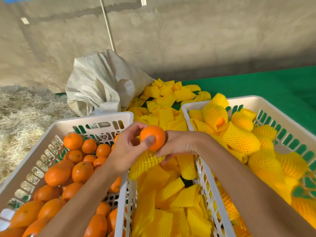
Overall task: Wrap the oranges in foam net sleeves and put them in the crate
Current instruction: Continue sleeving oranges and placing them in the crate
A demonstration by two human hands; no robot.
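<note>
My left hand (127, 147) grips a bare orange (153, 136) between thumb and fingers, above the gap between two white crates. My right hand (174, 146) is right beside the orange and holds a yellow foam net sleeve (145, 164) that hangs just under it. The left crate (95, 119) holds several bare oranges (75, 170). The right crate (220, 100) holds several oranges wrapped in yellow net sleeves (241, 139).
A pile of loose yellow foam sleeves (167, 100) fills the space between and behind the crates on a green table cover (265, 82). A white woven sack (102, 82) slumps behind the left crate. Dry straw (22, 113) lies at the left.
</note>
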